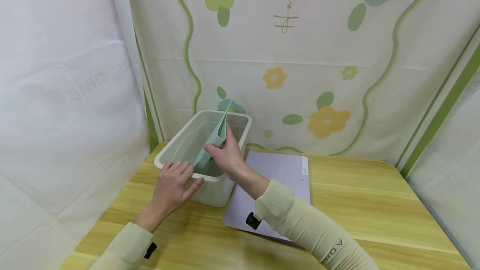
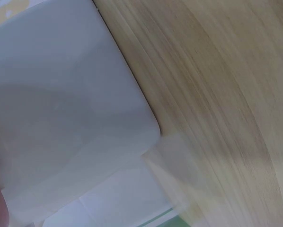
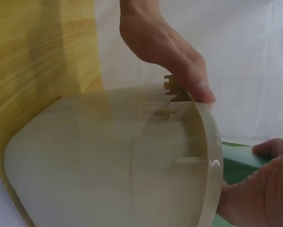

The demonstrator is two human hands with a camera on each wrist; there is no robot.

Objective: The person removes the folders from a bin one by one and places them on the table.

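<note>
Over the bin (image 1: 211, 194): right hand (image 1: 228, 153) grips folder (image 1: 217, 136), likely to steer it.
Left of that grip: left hand (image 1: 172, 184) holds rim (image 1: 215, 178), likely for steadiness.

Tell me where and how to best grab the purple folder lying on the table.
Probably the right edge of the purple folder, by its white label, coming from the right and pinching above and below. It lies flat, so that edge may need lifting first. The white bin stands beside its left side and the right forearm crosses over its near part.
</note>
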